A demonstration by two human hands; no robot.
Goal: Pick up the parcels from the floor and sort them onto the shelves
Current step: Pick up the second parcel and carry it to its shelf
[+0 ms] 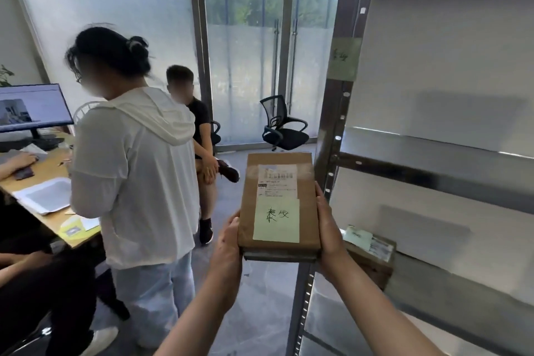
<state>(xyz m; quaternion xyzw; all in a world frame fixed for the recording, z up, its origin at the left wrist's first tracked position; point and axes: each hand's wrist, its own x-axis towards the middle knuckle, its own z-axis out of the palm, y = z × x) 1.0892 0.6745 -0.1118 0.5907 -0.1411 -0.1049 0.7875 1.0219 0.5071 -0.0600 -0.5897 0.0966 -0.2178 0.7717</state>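
A flat brown cardboard parcel [306,182] with a white shipping label and a pale green handwritten note is held up at chest height, between both hands. My left hand [226,251] grips its near left corner, thumb on the side. My right hand [328,228] grips its right edge. The parcel hangs just left of the grey metal shelving unit [336,136], beside its front upright. A green paper tag [344,59] is stuck on that upright. A second brown parcel [372,263] with a green note lies on a lower shelf, partly hidden behind my right wrist.
A person in a white hoodie [135,170] stands close on the left at a wooden desk [46,173] with a monitor [31,108]. Another person sits behind. A black office chair [281,127] stands by the glass doors. Grey floor lies between me and the chair.
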